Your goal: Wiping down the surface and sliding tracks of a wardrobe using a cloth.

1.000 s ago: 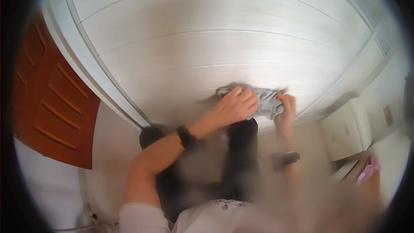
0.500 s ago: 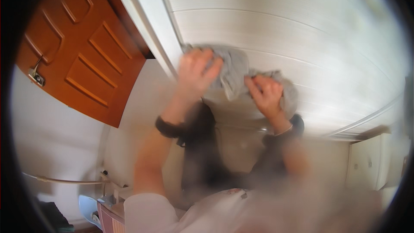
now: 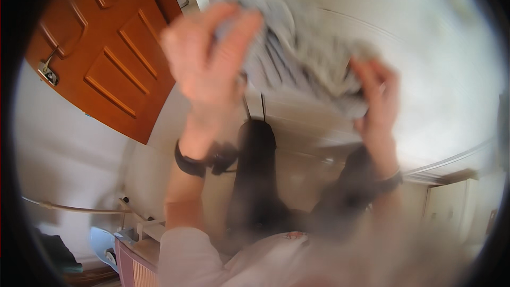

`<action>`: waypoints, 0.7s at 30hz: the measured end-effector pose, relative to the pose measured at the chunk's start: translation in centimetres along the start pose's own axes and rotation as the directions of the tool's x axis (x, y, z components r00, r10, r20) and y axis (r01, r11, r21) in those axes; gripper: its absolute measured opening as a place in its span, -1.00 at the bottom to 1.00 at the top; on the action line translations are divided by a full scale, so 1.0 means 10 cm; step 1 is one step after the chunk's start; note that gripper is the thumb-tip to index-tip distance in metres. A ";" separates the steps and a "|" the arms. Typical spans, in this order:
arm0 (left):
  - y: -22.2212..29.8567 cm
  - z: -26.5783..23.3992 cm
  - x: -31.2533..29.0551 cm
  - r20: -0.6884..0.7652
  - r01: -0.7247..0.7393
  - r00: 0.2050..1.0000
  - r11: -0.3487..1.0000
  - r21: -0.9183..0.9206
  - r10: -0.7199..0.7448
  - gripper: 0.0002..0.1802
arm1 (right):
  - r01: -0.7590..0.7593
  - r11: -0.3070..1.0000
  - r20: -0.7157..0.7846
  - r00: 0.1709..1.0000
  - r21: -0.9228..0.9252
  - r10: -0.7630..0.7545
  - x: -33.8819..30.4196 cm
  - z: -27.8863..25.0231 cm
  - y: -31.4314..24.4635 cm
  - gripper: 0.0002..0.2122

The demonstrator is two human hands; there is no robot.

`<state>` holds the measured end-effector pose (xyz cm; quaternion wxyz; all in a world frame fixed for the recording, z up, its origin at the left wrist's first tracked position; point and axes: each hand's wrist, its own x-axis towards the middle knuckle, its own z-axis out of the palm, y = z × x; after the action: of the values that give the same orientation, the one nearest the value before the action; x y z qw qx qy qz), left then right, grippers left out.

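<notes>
A crumpled grey cloth (image 3: 305,48) stretches between my two hands in front of a white panelled surface. It is smeared by motion, so its exact kind cannot be made out. At its left end, my left hand (image 3: 204,61) has its fingers and thumb closed on the fabric. My right hand (image 3: 378,90) pinches the other end, a little lower. Folds run slantwise across the middle of the cloth. Whether it touches the panels behind it, I cannot tell.
An orange-brown wooden door (image 3: 114,58) with a metal handle (image 3: 48,73) stands at the left. The white panelled surface (image 3: 435,69) fills the upper right. My dark-trousered knees are below. A white cabinet (image 3: 446,202) is at lower right, and a light blue plastic object (image 3: 101,242) at lower left.
Both hands have risen and moved apart, left hand leftward and right hand rightward. The bunched cloth has come up with them and is now spread wider.
</notes>
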<state>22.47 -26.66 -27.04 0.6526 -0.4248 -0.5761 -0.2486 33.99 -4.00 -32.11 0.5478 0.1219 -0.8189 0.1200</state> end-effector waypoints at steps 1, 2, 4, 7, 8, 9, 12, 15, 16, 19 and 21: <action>-0.09 0.09 0.14 -0.155 0.000 0.988 0.998 0.069 0.010 -0.55 | 0.075 0.995 -0.134 0.988 -0.062 -0.083 0.33 0.06 -0.04 -0.52; -0.16 0.21 0.14 -0.154 0.003 0.988 0.999 0.052 0.005 -0.55 | 0.140 0.979 -0.257 0.950 -0.151 -0.175 0.55 0.09 -0.06 -0.54; -0.19 0.42 0.22 -0.073 -0.070 0.993 0.972 0.224 0.088 -0.52 | 0.108 0.969 -0.197 0.968 -0.224 -0.154 0.62 0.18 0.01 -0.52; -0.22 0.44 -0.42 0.144 -0.082 0.988 0.982 0.171 0.057 -0.49 | 0.013 0.991 -0.185 0.982 -0.130 -0.037 0.31 0.67 -0.15 -0.68; -0.11 0.38 -0.72 0.230 -0.047 0.973 0.988 0.150 0.012 -0.49 | -0.118 0.993 -0.117 0.986 0.022 0.120 -0.03 0.93 -0.14 -0.71; 0.06 0.33 -0.98 0.306 -0.004 0.951 0.994 0.113 -0.031 -0.48 | -0.258 0.956 -0.029 0.964 0.142 0.265 -0.38 1.10 -0.11 -0.73; 0.34 0.07 -1.76 0.597 0.071 0.800 0.997 0.017 -0.067 -0.52 | -0.311 0.949 0.317 0.906 0.051 0.280 -1.33 1.29 -0.13 -0.72; 0.66 -0.03 -2.12 0.724 0.409 0.658 0.905 -0.116 -0.205 -0.49 | -0.438 0.899 0.484 0.786 -0.003 0.385 -2.10 1.23 -0.13 -0.67; 0.66 0.00 -2.10 0.715 0.396 0.671 0.910 -0.123 -0.196 -0.49 | -0.520 0.854 0.546 0.714 -0.006 0.439 -2.22 1.26 -0.07 -0.64; 0.49 -0.21 -1.79 0.604 0.464 0.729 0.881 -0.090 -0.323 -0.45 | -0.547 0.827 0.666 0.667 0.134 0.333 -1.58 0.97 -0.31 -0.68; 0.38 -0.32 -1.12 0.504 0.434 0.787 0.900 -0.039 -0.357 -0.31 | -0.385 0.865 0.397 0.884 0.323 0.246 -0.88 0.68 -0.33 -0.69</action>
<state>24.94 -29.23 -38.81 0.3859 -0.3914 -0.7761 -0.3091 32.44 -8.73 -42.55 0.3337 0.1103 -0.8692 0.3478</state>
